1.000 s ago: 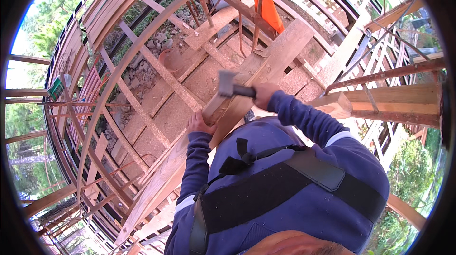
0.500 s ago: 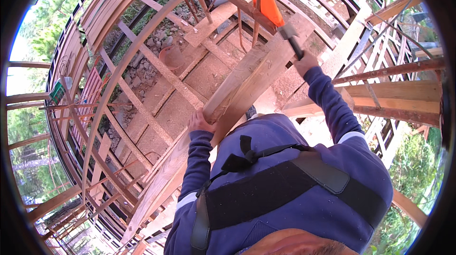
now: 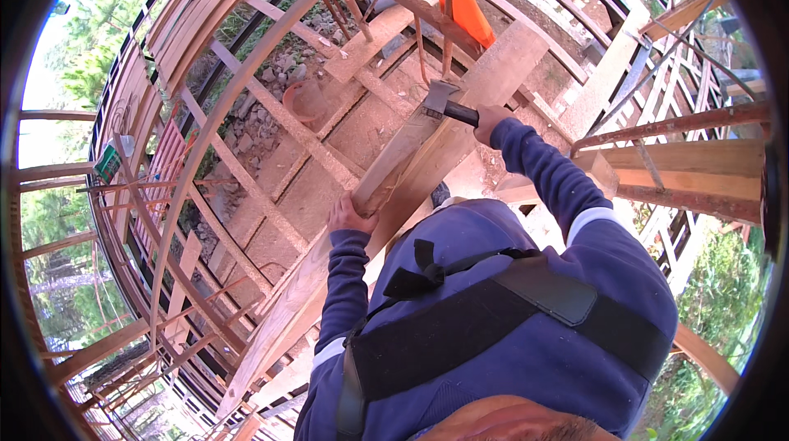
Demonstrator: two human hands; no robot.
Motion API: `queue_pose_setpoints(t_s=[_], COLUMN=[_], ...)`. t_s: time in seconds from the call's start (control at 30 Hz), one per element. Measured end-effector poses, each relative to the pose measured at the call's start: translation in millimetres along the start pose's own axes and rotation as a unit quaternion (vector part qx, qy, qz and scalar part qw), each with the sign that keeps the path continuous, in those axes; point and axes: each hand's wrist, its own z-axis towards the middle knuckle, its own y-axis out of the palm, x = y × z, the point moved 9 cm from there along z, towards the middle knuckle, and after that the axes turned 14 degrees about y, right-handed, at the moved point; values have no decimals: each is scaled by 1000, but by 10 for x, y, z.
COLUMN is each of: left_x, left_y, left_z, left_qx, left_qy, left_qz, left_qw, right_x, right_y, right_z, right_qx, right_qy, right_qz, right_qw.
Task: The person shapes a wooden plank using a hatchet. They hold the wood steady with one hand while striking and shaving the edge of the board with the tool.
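My right hand [image 3: 493,124] is closed round the black handle of a hatchet [image 3: 440,99]. The hatchet's grey metal head is at the far left edge of a thick wooden beam [image 3: 448,141]; I cannot tell whether the blade touches it. Rough, chipped wood shows along the beam's upper face. My left hand [image 3: 350,216] grips the beam's left edge lower down, its thumb lying over the wood. A long pale plank [image 3: 279,318] runs from beneath that hand toward the lower left.
An orange cloth [image 3: 470,9] hangs by rusty metal bars beyond the beam. Dusty joists [image 3: 288,124] cross the ground, with rubble [image 3: 246,124] and a reddish bucket [image 3: 304,101] between them. Stacked boards [image 3: 197,18] lie far left. Timbers [image 3: 690,166] jut in from the right.
My right hand has swung the hatchet down and left, from near the orange cloth to the beam's left edge. My left hand stays in its place on the beam.
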Motion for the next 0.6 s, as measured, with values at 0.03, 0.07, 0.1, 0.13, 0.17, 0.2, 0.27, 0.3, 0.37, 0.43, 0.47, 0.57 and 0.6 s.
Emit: queue_pose_setpoints(t_s=[0.03, 0.07, 0.1, 0.13, 0.17, 0.2, 0.27, 0.3, 0.37, 0.43, 0.47, 0.57, 0.6], left_x=[-4, -10, -47, -62, -55, -33, 24, -61, -157, -53, -16, 29, 82], left_y=[1, -1, 5, -9, -9, 4, -80, -48, 55, 30, -13, -46, -36], left_z=[-12, -26, -139, -143, -66, -77, -32, -7, -124, -79, -68, 30, 64], left_qx=[-1, -2, -9, -4, 10, 6, 17, 24, 22, 12, 7, 23, 31], left_qy=[5, 11, 12, 19, 21, 20, 26, 28, 82, 57, 11, 31, 39], left_qz=[6, 11, 12, 4, -5, -6, -7, -4, 31, 17, -5, 4, 6], left_qw=[1000, 1000, 1000, 1000, 1000, 1000, 999, 999, 996, 998, 1000, 999, 999], right_x=[-65, -154, -263, -414, -702, -936, -1281, -1312, -1467, -831, -281, 1059, 1435], right_y=[-9, 17, 151, 145, 18, 56, 256, 187, 115, 187, 223, 46, 114], right_z=[-95, -194, -336, -422, -659, -989, -1297, -1280, -1480, -702, -151, 517, 620], right_qx=[2, 3, -7, -4, -17, -45, -68, -62, -16, -60, -20, 96, 129], right_qy=[5, 12, -18, -53, -118, -173, -310, -313, -416, -193, -65, 150, 168], right_qz=[14, 29, 31, 31, 23, 21, 39, 39, 25, -3, 32, 90, 162], right_qw=[1000, 999, 999, 998, 993, 984, 948, 947, 909, 979, 997, 980, 964])
